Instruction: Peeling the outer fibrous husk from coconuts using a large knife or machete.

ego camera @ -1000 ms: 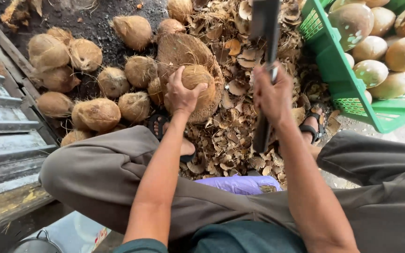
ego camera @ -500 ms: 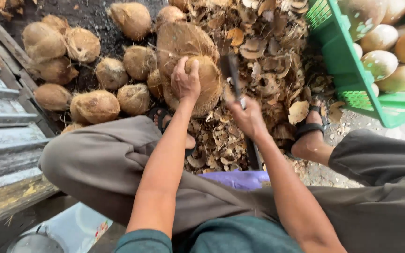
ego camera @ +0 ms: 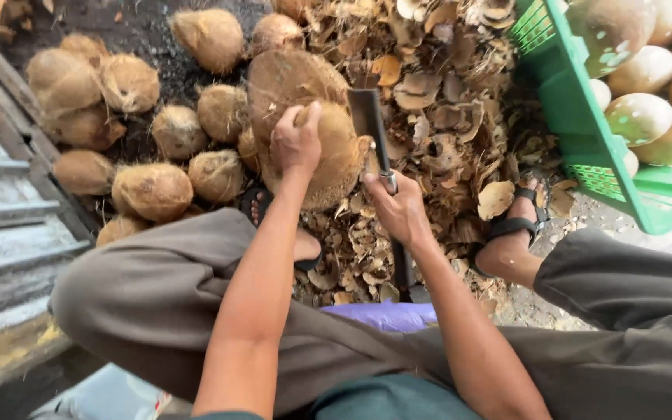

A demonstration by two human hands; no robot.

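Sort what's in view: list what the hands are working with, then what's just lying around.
In use:
left hand steadying a brown coconut
right hand holding a cleaver against that coconut

Lying about:
heap of unhusked coconuts
husk scraps
green crate of peeled coconuts

This is an outdoor coconut-husking spot, a rough work yard rather than a kitchen or shop. Dark bare ground (ego camera: pixel 149 31) carries a heap of unhusked brown coconuts (ego camera: pixel 157 190), and beside it lies a thick litter of torn husk scraps (ego camera: pixel 445 132). A green plastic crate (ego camera: pixel 585 148) at the right holds pale, already peeled coconuts (ego camera: pixel 639 117). Weathered wooden planks (ego camera: pixel 9 225) edge the left side. The worker sits low in sandals (ego camera: pixel 519 222), cleaver (ego camera: pixel 369 124) in hand.
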